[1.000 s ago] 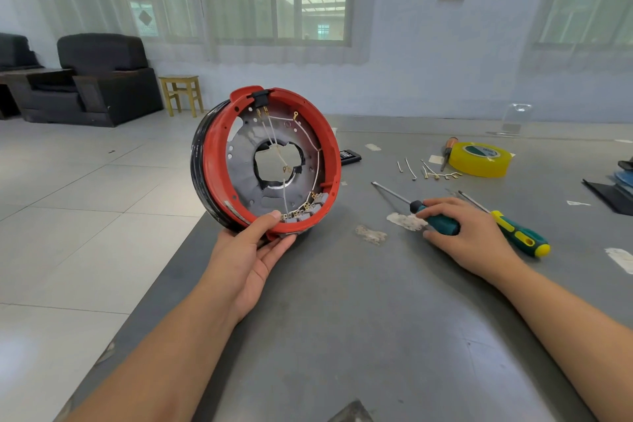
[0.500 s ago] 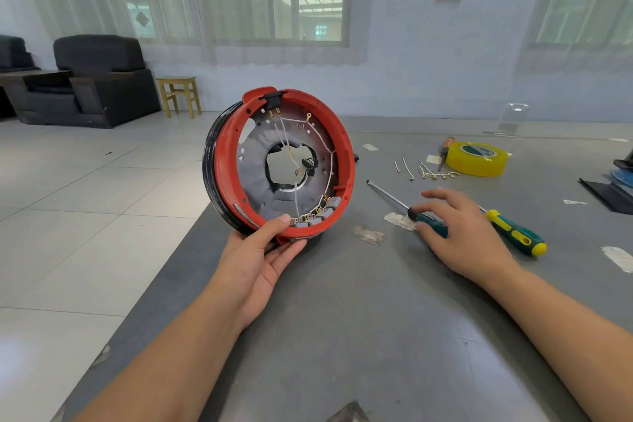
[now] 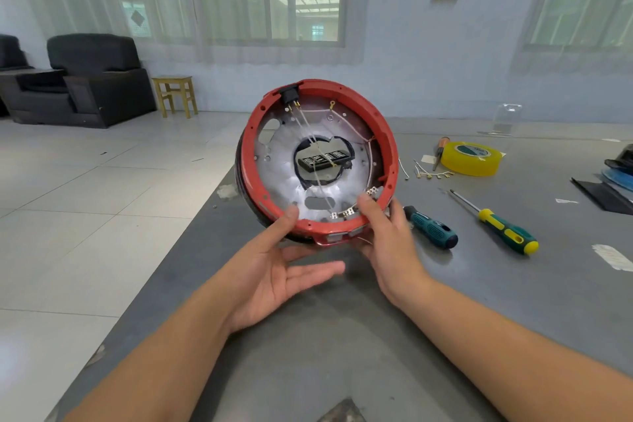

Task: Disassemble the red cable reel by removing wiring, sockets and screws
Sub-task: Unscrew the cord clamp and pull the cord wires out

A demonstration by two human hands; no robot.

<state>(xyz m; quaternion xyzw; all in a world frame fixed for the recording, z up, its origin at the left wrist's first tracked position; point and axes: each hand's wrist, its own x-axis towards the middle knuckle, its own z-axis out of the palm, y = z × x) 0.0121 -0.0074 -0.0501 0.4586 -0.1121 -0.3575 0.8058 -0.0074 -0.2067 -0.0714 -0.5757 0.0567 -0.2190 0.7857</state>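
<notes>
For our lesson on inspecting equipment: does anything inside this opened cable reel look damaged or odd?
Yes. The central hole in the grey plate of the red cable reel has a jagged, uneven edge with black material around it, so it looks torn rather than cleanly cut. Thin wires also cross it loosely.

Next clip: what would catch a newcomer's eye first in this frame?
The red cable reel, held upright at the table's left edge, open side showing thin wires. The left hand has its thumb on the lower rim; the right hand grips the rim by the metal contacts. Right of them lie two screwdrivers and a yellow tape roll.
</notes>
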